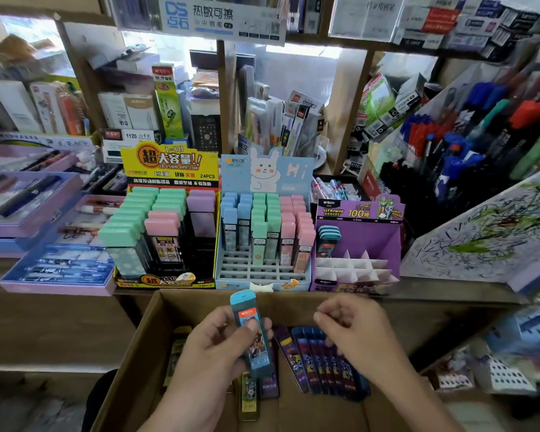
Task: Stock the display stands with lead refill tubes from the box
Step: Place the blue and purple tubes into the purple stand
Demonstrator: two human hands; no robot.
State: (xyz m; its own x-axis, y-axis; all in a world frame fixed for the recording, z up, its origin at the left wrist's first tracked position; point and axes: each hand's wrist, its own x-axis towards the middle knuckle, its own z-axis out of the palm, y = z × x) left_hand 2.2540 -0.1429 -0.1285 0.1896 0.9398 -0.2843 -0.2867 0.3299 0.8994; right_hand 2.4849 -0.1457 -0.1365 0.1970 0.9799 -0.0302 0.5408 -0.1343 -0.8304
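Note:
My left hand (pixel 214 344) grips a teal lead refill tube (pixel 251 332) upright above the open cardboard box (pixel 144 347). My right hand (pixel 353 332) hovers over the box with loosely curled fingers and holds nothing. Below it a row of dark blue and purple tubes (pixel 321 360) leans inside the box. Three display stands line the shelf: a yellow stand (pixel 169 163) with green, pink and purple tubes, a blue rabbit stand (pixel 264 176) with several bare front slots, and a purple stand (pixel 359 232) holding a few teal tubes (pixel 328 241) at its left.
Purple trays of pens (pixel 56 266) lie on the shelf to the left. A slanted rack of pens (pixel 480 135) and a scribbled test board (pixel 493 232) stand at the right. Packed shelves rise behind the stands. Loose yellow-capped tubes (pixel 248 397) lie on the box floor.

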